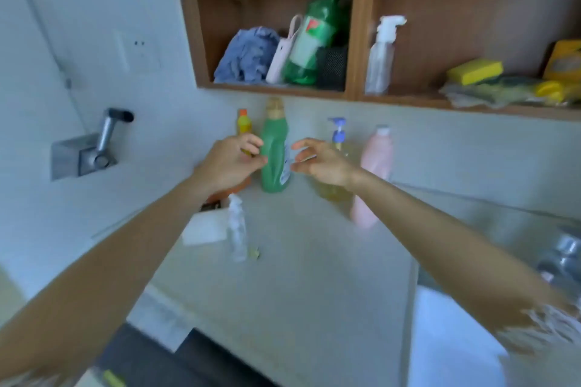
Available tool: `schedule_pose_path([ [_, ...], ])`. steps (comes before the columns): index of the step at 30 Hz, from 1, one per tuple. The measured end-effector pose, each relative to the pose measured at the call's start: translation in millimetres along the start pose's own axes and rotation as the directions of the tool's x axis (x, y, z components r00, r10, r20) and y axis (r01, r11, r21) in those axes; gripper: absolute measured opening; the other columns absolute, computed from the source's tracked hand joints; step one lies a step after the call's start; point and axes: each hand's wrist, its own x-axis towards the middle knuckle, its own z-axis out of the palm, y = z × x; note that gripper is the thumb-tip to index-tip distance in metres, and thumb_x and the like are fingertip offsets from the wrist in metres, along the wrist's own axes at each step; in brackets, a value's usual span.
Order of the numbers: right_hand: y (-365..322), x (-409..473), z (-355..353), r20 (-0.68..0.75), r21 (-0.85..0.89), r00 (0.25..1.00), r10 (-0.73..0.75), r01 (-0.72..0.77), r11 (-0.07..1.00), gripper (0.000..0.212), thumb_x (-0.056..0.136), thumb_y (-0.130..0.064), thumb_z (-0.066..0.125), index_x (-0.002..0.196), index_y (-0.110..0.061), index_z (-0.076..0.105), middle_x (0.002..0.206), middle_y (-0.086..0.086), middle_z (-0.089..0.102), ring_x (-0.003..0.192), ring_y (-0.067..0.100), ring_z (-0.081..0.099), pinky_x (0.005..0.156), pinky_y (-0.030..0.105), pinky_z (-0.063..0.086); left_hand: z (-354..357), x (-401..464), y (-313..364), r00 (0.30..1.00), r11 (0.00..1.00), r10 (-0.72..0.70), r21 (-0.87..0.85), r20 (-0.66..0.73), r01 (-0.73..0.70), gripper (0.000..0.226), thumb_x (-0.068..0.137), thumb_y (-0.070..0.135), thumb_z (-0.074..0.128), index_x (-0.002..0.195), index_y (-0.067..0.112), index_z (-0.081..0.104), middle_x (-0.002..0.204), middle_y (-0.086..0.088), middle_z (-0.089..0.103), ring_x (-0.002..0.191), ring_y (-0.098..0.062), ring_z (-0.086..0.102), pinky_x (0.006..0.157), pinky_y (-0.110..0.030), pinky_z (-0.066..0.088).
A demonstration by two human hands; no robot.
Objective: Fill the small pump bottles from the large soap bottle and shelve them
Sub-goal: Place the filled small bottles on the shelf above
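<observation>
the tall green plastic soap bottle with a tan cap (274, 154) is standing upright on the pale speckled countertop (314, 261), at 12 o'clock from the person. the left hand (231, 163) is reaching in at its 9 o'clock side, fingers curled loosely near it; contact cannot be told through blur. the right hand (320, 160) is hovering released at its 3 o'clock side, fingers spread. a small clear pump bottle (237, 229) is standing at the green bottle's 7 o'clock. another clear pump bottle with a white head (382, 56) is sitting in the wooden wall shelf (355, 41) at 1 o'clock.

Blue cloth (246, 56) beside green soda bottle (314, 41) on shelf; yellow sponge (474, 71) farther right
</observation>
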Motion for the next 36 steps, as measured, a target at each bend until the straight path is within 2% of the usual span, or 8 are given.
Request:
schedule_pose_path([
  [3, 14, -8, 60, 0.139, -0.084, 0.983, 0.119, -0.108, 0.991, 0.053, 0.082, -0.028, 0.074, 0.130, -0.023, 0.052, 0.111, 0.001, 0.056, 0.093, 0.014, 0.055, 0.064, 0.018, 0.042, -18, -35, -45, 0.996, 0.995, -0.092, -0.043, -0.020, 0.091, 0.022, 0.084, 0.019, 0.073, 0.105, 0.017, 0.067, 0.101, -0.002, 0.070, 0.097, -0.018, 0.066, 0.094, -0.026, 0.045],
  [7, 31, -18, 131, 0.262, -0.174, 0.929, 0.260, -0.219, 0.960, 0.072, 0.079, -0.038, 0.075, 0.141, -0.025, 0.040, 0.133, 0.007, 0.051, 0.111, 0.014, 0.053, 0.079, 0.019, 0.040, -28, -64, -105, 0.977, 0.975, -0.211, -0.057, 0.033, 0.213, 0.013, 0.087, 0.030, 0.068, 0.098, 0.033, 0.061, 0.094, 0.016, 0.060, 0.092, -0.010, 0.059, 0.082, -0.027, 0.044],
  [9, 37, -18, 156, 0.230, -0.183, 0.920, 0.317, -0.279, 0.943, 0.078, 0.078, -0.040, 0.076, 0.143, -0.022, 0.037, 0.138, 0.008, 0.048, 0.118, 0.017, 0.052, 0.084, 0.021, 0.040, -21, -72, -133, 0.955, 0.958, -0.276, -0.045, 0.106, 0.282, 0.019, 0.088, 0.032, 0.068, 0.103, 0.023, 0.061, 0.094, 0.010, 0.058, 0.097, -0.017, 0.059, 0.074, -0.022, 0.041],
  [12, 42, -15, 182, 0.175, -0.208, 0.907, 0.383, -0.347, 0.915, 0.075, 0.076, -0.044, 0.076, 0.138, -0.018, 0.044, 0.136, 0.004, 0.051, 0.120, 0.019, 0.052, 0.089, 0.022, 0.041, -2, -78, -168, 0.904, 0.916, -0.384, -0.047, 0.187, 0.399, 0.044, 0.087, 0.027, 0.069, 0.127, 0.013, 0.054, 0.115, 0.000, 0.056, 0.105, -0.019, 0.056, 0.083, -0.027, 0.045],
  [19, 57, -18, 233, 0.034, -0.155, 0.923, 0.384, -0.375, 0.914, 0.070, 0.074, -0.041, 0.078, 0.133, -0.019, 0.046, 0.124, 0.002, 0.058, 0.115, 0.021, 0.054, 0.095, 0.032, 0.046, 32, -54, -201, 0.901, 0.940, -0.322, -0.014, 0.290, 0.340, 0.061, 0.086, 0.012, 0.070, 0.141, 0.014, 0.044, 0.128, -0.014, 0.052, 0.109, -0.031, 0.058, 0.093, -0.041, 0.049],
  [25, 73, -24, 236, -0.045, -0.190, 0.937, 0.345, -0.347, 0.918, 0.053, 0.085, -0.036, 0.067, 0.131, -0.018, 0.049, 0.115, 0.006, 0.065, 0.106, 0.026, 0.061, 0.087, 0.032, 0.048, 65, -35, -211, 0.886, 0.956, -0.266, -0.012, 0.380, 0.292, 0.058, 0.083, 0.020, 0.072, 0.137, 0.019, 0.048, 0.123, -0.004, 0.055, 0.117, -0.022, 0.051, 0.086, -0.025, 0.039],
  [30, 87, -39, 212, -0.090, -0.109, 0.928, 0.362, -0.370, 0.923, 0.051, 0.088, -0.034, 0.066, 0.131, -0.016, 0.047, 0.116, 0.005, 0.064, 0.103, 0.022, 0.062, 0.090, 0.035, 0.049, 88, -28, -208, 0.887, 0.944, -0.309, -0.002, 0.342, 0.330, 0.052, 0.083, 0.030, 0.072, 0.127, 0.014, 0.049, 0.120, -0.008, 0.060, 0.110, -0.028, 0.056, 0.080, -0.032, 0.040],
  [36, 93, -49, 154, -0.136, 0.080, 0.921, 0.365, -0.357, 0.931, 0.036, 0.089, -0.028, 0.065, 0.121, -0.016, 0.052, 0.116, -0.002, 0.061, 0.100, 0.015, 0.059, 0.080, 0.024, 0.043, 106, -33, -176, 0.927, 0.948, -0.319, 0.089, 0.200, 0.307, 0.050, 0.093, 0.024, 0.060, 0.133, 0.002, 0.040, 0.119, -0.021, 0.060, 0.112, -0.040, 0.055, 0.086, -0.040, 0.041],
])
